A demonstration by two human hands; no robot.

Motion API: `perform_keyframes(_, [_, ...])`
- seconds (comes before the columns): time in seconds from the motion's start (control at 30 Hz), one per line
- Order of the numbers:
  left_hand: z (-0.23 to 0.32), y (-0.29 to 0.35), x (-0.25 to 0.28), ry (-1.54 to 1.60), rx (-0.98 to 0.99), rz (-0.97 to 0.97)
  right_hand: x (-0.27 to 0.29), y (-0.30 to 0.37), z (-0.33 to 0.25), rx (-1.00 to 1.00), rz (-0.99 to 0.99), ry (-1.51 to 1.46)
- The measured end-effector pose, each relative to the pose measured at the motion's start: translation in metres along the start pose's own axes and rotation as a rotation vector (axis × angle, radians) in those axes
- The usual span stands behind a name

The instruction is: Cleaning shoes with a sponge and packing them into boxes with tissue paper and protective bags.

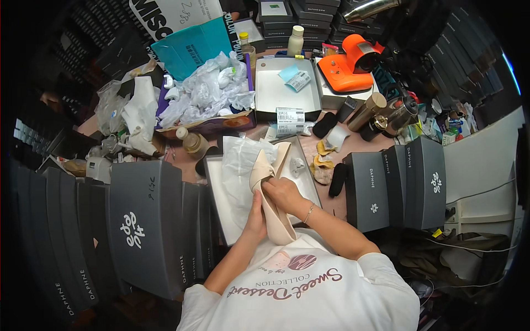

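Observation:
A cream flat shoe [259, 174] with a knotted, pointed toe is held tilted in front of me, toe away and heel near my shirt. My left hand [255, 219] grips its left side. The fingers of my right hand [284, 194] are curled into the shoe's opening, their tips hidden; whether they hold anything inside cannot be seen. Behind it another cream shoe [283, 153] lies partly hidden over an open shoebox [213, 179]. White tissue paper [238, 163] covers the box's left part, and a small clear crumpled packet [297, 166] lies at its right.
Dark grey shoeboxes stand upright at left [144, 220] and right [369, 190]. Farther back are a purple box of crumpled plastic [215, 88], an open white box lid [270, 83], an orange device [345, 74] and a bottle [193, 142]. Yellowish sponges [321, 168] lie right of the shoebox.

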State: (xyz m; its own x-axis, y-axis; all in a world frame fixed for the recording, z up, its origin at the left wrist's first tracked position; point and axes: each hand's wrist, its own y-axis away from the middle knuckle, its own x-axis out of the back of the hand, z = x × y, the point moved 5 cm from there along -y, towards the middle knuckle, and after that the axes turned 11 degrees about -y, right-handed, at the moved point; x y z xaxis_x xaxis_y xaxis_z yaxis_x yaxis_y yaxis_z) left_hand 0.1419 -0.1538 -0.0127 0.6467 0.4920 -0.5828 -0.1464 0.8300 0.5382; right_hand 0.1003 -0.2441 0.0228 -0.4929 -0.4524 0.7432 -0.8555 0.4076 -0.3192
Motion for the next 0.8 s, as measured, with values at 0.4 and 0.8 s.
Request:
perform_keyframes(0.4, [0.020, -0.012, 0.010, 0.048, -0.021, -0.061, 0.027, 0.041, 0.106, -0.319, 0.192, -0.001])
perform_keyframes(0.8, [0.003, -0.001, -0.012, -0.039, 0.120, -0.117, 0.033, -0.002, -0.008, -0.084, 0.016, -0.146])
